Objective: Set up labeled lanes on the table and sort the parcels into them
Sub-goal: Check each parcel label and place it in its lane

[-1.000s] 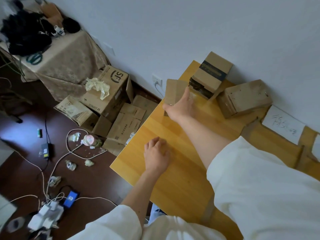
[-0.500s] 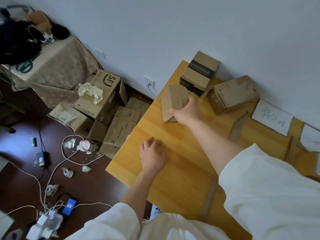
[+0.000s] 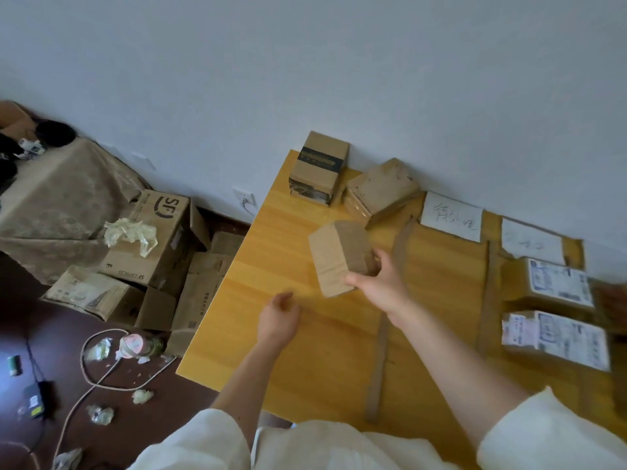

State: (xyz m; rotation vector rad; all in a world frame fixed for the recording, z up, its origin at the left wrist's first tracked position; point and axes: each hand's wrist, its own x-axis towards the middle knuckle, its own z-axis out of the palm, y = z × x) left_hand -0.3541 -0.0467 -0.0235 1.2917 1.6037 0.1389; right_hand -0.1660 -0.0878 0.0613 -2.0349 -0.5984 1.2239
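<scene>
Head view: the right hand (image 3: 380, 286) grasps a plain brown parcel (image 3: 339, 257), thumb on its near face and fingers curled round its right end, holding it tilted above the surface (image 3: 271, 334) toward the left edge. The parcel's long axis runs from the far left down toward the person, so the hand sits at its near right corner. The left hand (image 3: 278, 315) hovers just beside the parcel's lower end, fingers loosely curled and holding nothing; it is the nearer one for steadying. The labelled lanes lie to the right: tape strips (image 3: 400, 245) divide the surface, with paper labels (image 3: 453, 217) along the far edge and two labelled parcels (image 3: 556, 337) near the right edge. Two more boxes (image 3: 320, 167) stand in the far left corner. Likely the parcel must travel rightward across the first strip, with the forearm already angled that way.
</scene>
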